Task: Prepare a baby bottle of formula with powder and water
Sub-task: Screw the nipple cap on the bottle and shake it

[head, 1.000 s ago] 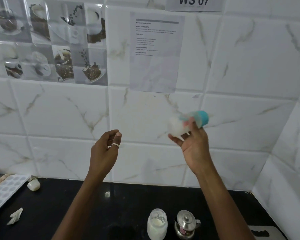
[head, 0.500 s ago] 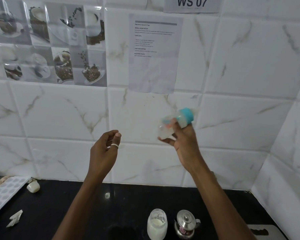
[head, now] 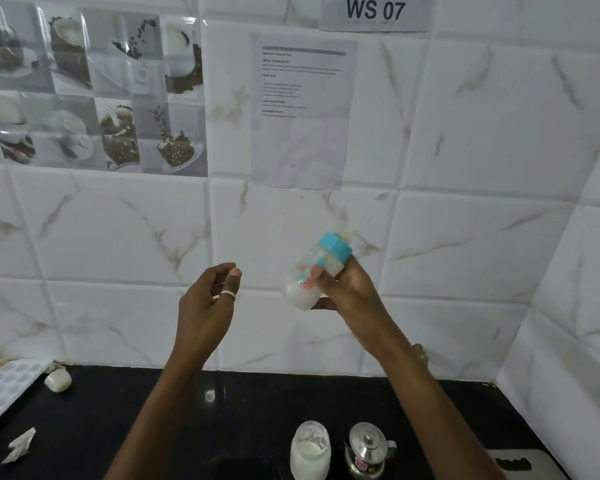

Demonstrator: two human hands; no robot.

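White, milky liquid sat in the baby bottle (head: 310, 275), which you held tilted in the air right of centre frame, teal cap (head: 335, 247) pointing up and to the right, well above the black surface (head: 153, 427). Your right hand (head: 347, 289) was wrapped round it, thumb across the front, fingers behind. Your left hand (head: 207, 303) was raised at centre frame, apart from the bottle, fingers loosely curled toward the thumb and holding nothing. A ring (head: 227, 294) showed on it.

Bottom of frame, right of centre: glass jar (head: 309, 448) of white powder; could not tell whether it had a lid. Just beside it to the right, a small steel kettle (head: 368, 448), lid on. Both stood on the surface, neither touched.

Progress, as a judgement: powder and water seemed to be in, cap was on, contents were cloudy and coated the inside wall. That put you at mixing, near the end. What looked left: shake until it was even, then set the bottle down upright. Could not tell whether lumps remained, nor whether a teat sat under the cap.
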